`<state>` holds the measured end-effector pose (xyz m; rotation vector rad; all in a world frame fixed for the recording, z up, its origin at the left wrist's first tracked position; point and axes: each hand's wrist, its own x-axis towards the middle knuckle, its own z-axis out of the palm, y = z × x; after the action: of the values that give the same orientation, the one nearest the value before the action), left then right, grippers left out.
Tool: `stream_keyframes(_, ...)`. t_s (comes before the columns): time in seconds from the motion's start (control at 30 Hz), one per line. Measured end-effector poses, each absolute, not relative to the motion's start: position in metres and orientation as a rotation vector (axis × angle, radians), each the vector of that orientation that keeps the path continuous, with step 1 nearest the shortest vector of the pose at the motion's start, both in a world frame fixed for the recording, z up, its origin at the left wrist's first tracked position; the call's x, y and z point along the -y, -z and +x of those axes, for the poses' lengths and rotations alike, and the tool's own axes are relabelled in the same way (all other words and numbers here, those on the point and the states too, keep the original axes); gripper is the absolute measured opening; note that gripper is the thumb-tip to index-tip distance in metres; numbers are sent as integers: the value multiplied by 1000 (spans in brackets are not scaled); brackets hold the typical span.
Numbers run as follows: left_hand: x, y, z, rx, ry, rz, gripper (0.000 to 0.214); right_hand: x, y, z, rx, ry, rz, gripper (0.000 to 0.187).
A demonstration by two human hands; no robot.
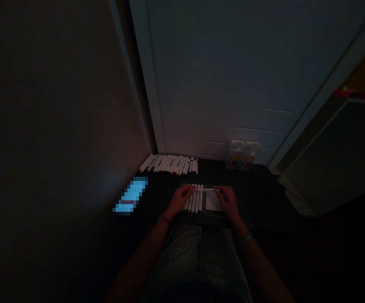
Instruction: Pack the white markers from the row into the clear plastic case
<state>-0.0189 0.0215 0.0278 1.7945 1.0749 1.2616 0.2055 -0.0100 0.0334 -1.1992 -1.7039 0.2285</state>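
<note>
A white marker [206, 190] lies crosswise between my two hands, above an opened case [204, 206]. My left hand [182, 197] pinches its left end, and my right hand [228, 200] grips the right end. Several white markers [196, 203] stand side by side in the case's left half, partly covered by my left hand. The right half shows a pale flat surface [212, 202], partly behind my right hand. Dim light hides any print on the held marker.
A long row of white markers [169, 164] with coloured ends lies along the back left of the dark table [258, 198]. Two clear plastic cases [241, 155] with handles stand at the back right against the wall. A bright, blurred-out screen [131, 195] is at the left.
</note>
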Motion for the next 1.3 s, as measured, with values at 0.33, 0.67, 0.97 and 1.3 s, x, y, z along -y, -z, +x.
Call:
stream_keyframes(0.33, -8, -23, -19, -1115, -1388, 1878, 29, 18, -51, 213, 1907, -249, -1178, 23)
stream_keyframes(0.67, -3, -21, -12, -1170, -1162, 1989, 33, 27, -17, 231, 1605, -383, -1375, 32)
stream_keyframes(0.97, -15, -12, -16, -1166, -1183, 1938, 37, 30, -12, 225, 1614, -428, -1389, 30)
stream_keyframes(1.3, -9, -15, -13, -1222, -1170, 1950, 36, 27, -7, 220, 1597, -374, -1458, 32)
